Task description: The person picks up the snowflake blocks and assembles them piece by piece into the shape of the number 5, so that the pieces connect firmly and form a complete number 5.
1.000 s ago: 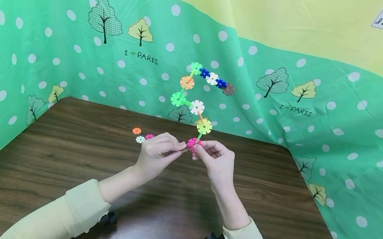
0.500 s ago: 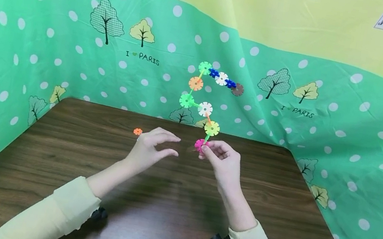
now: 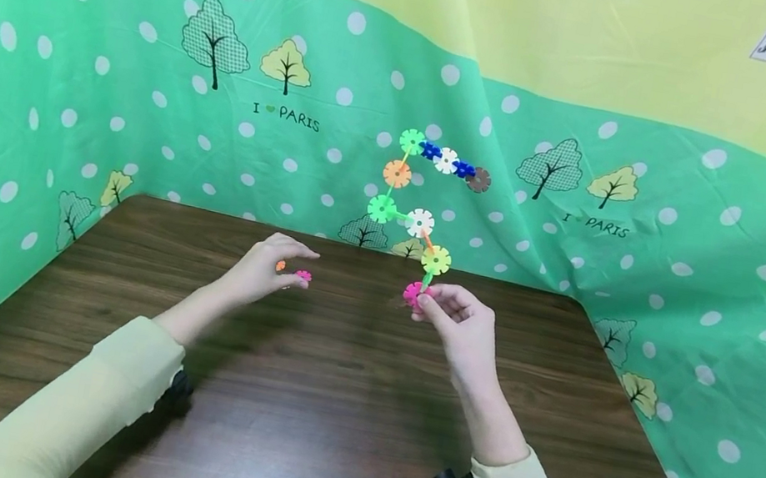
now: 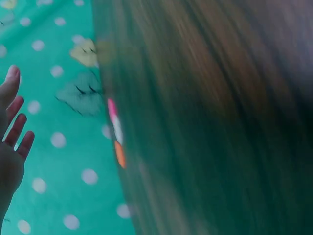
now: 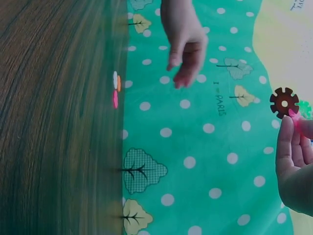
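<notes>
My right hand [image 3: 463, 328] pinches the pink snowflake disc [image 3: 412, 295] at the bottom of a chain of slotted plastic discs. Above it the chain zigzags through a yellow disc [image 3: 436, 261], white disc [image 3: 419, 223] and green disc [image 3: 381, 208], then an orange one [image 3: 397, 174], and ends in a brown disc [image 3: 479, 180]. Another brown disc [image 5: 284, 103] joins the pink one in the right wrist view. My left hand [image 3: 264, 270], thumb and fingers apart, holds nothing; it hovers by a loose orange disc [image 3: 280, 265] and pink disc [image 3: 304, 276].
A loose white disc [image 5: 115, 80] lies with them on the dark wooden table [image 3: 326, 399]; the left hand mostly hides it in the head view. A green polka-dot cloth [image 3: 148, 98] hangs behind the table and along its sides.
My left hand has let go at the bottom of the chain, spread its fingers and moved left towards the loose discs. The right hand has shifted slightly right with the chain.
</notes>
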Available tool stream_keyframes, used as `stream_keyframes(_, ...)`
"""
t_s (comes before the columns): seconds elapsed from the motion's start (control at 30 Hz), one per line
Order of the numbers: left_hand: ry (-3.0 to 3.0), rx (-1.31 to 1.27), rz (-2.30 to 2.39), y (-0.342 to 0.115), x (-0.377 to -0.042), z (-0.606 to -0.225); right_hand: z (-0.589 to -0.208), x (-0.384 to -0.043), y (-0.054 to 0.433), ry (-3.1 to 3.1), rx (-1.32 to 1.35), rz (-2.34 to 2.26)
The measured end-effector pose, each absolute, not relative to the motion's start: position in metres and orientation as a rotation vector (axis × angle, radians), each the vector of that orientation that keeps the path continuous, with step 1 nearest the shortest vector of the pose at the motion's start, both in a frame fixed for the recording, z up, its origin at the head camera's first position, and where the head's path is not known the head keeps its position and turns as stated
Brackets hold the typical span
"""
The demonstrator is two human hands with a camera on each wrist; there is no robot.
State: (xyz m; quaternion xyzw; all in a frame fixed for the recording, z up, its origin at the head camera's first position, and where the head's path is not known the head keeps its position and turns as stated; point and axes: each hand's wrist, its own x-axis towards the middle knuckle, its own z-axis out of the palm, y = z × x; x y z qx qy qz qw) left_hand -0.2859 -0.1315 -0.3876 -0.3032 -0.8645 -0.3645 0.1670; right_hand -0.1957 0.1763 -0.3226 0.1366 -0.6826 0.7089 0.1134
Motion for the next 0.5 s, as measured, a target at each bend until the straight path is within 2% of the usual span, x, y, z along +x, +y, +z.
stream_keyframes(0.23, -2.651, -0.877, -0.938, -0.151, -0.313, -0.41, -0.325, -0.198, 0.182, -2.038, 0.461, 2.084)
stream_keyframes(0.5, -2.827, -0.849, -0.821, -0.165, -0.326, -0.428, -0.326, -0.198, 0.181, -2.082, 0.454, 2.076)
